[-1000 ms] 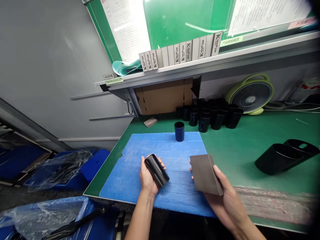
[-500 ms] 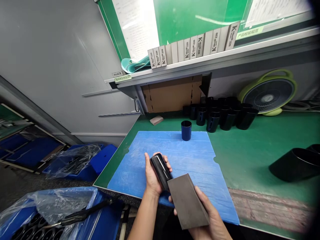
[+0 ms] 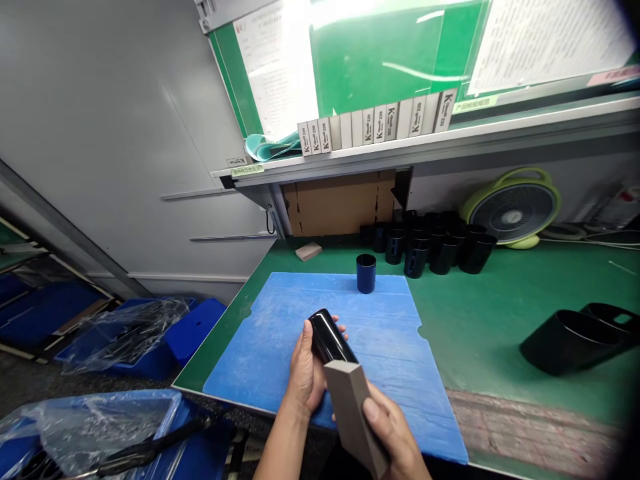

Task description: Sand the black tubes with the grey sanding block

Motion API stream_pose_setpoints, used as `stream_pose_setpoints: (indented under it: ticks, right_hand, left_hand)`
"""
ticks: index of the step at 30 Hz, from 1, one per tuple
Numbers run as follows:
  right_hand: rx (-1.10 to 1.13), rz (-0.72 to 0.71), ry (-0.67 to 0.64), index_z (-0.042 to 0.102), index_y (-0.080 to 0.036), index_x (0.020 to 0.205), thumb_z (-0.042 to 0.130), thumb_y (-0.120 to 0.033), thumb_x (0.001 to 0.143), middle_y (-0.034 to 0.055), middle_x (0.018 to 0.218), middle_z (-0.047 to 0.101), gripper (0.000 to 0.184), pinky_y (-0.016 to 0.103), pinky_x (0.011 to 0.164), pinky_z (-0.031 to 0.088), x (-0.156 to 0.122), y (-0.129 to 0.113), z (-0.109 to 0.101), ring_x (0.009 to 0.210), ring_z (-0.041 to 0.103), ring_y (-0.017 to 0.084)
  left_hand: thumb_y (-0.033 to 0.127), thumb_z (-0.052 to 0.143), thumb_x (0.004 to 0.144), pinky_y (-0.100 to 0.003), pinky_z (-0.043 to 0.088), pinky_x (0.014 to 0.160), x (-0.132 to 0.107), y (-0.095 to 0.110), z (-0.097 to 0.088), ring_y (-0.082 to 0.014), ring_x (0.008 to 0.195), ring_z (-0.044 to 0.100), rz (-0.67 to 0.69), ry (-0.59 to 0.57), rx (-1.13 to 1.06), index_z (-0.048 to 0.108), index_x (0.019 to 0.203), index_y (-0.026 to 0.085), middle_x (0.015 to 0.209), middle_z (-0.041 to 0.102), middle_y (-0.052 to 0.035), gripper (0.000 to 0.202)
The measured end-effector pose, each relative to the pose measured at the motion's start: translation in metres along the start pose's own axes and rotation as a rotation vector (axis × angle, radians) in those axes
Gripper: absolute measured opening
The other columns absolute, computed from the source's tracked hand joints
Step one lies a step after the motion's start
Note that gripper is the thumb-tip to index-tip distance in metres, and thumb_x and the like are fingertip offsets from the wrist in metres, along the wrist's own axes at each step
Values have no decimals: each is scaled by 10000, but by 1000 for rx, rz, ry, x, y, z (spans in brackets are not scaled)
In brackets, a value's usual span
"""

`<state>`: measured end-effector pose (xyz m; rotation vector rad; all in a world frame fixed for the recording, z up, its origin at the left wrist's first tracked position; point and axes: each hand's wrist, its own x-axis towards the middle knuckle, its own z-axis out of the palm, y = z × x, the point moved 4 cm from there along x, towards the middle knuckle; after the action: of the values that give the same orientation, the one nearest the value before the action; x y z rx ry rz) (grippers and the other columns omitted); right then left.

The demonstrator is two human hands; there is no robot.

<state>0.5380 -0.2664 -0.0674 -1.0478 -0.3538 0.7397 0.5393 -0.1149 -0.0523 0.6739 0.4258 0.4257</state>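
A glossy black cylinder (image 3: 331,337), like the cups nearby, lies tilted in my left hand (image 3: 306,373), whose fingers curl round its far side. My right hand (image 3: 393,423) grips a grey-brown sanding block (image 3: 350,407), thumb on its right side. The block's top end overlaps the near end of the cylinder; whether they touch, I cannot tell. Both hands are above the near part of a blue mat (image 3: 260,340). On the mat's far edge a dark blue cup (image 3: 366,275) stands upright.
Several black cups (image 3: 417,259) stand at the back, beside a green fan (image 3: 513,207). Larger black cylinders (image 3: 570,340) lie at right. A small block (image 3: 309,251) rests behind the mat. Sanding blocks line the shelf (image 3: 350,157). Plastic-lined blue bins (image 3: 170,413) stand at lower left.
My right hand has turned the sanding block from its broad face to a narrower edge-on view. The cylinder in my left hand has shifted slightly right. The camera view has tilted up.
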Motion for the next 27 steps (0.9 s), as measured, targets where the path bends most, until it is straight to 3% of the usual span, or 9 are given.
stream_pose_setpoints:
  ticks: [3,6,8,10,12,15,19,22,27]
  right_hand:
    - [-580,-304,-19,591,-276,1422,766,-459,829,115,1516,506,645,494,1111,463,1,6,-5,1410,465,368]
    - [-891,-508,-133,482,-296,1499,826,-350,789,131,1560,432,791,446,1068,508,-5,7,-2,1359,525,358]
    - [-881,-538,-232,485,-310,1496,828,-351,796,123,1548,451,780,401,1044,529,-12,-2,-3,1318,574,333]
    - [-791,-457,-265,552,-327,1446,809,-374,817,95,1477,551,682,398,1045,532,-18,-18,-9,1290,602,318]
    - [-681,-320,-185,614,-325,1394,778,-418,837,79,1410,618,588,435,1082,503,-21,-37,-21,1315,580,327]
    - [-482,-141,-2,606,-300,1407,676,-517,896,79,1452,582,559,487,1152,420,-22,-58,-41,1384,507,330]
    - [-365,-76,41,540,-294,1462,581,-560,944,70,1511,525,584,473,1172,398,-11,-59,-48,1432,447,305]
    - [-553,-212,105,494,-305,1489,593,-504,956,67,1534,488,577,493,1180,380,0,-56,-43,1436,427,307]
    - [-984,-633,228,437,-321,1524,586,-369,979,105,1464,465,567,531,1116,412,21,-72,-16,1346,462,315]
  left_hand:
    - [514,708,876,-392,581,889,3,-1,0,-264,1000,715,32,-25,-81,663,1223,174,1115,725,-120,488]
    - [488,769,831,-363,586,886,9,-2,-6,-220,918,720,30,51,-163,685,1157,199,996,723,-60,444]
    - [507,782,810,-337,582,881,12,-1,-9,-199,879,711,48,98,-165,698,1126,178,980,718,-66,464]
    - [507,802,788,-316,568,890,14,3,-9,-191,883,700,108,92,-119,703,1127,159,1018,716,-82,496]
    - [521,781,805,-318,546,918,13,9,-6,-198,918,689,174,26,-64,696,1156,153,1038,705,-91,516]
    - [609,660,869,-328,537,883,10,15,1,-200,876,674,214,-58,-28,691,1147,165,976,681,-76,524]
    - [705,485,914,-304,514,710,6,14,9,-187,709,626,204,-115,20,700,1027,149,829,637,-66,607]
    - [677,442,944,-300,494,693,4,12,13,-186,679,611,233,-116,64,689,912,146,782,629,-66,587]
    - [617,403,978,-299,505,734,3,12,12,-199,716,647,292,-83,215,689,827,140,741,671,-75,576]
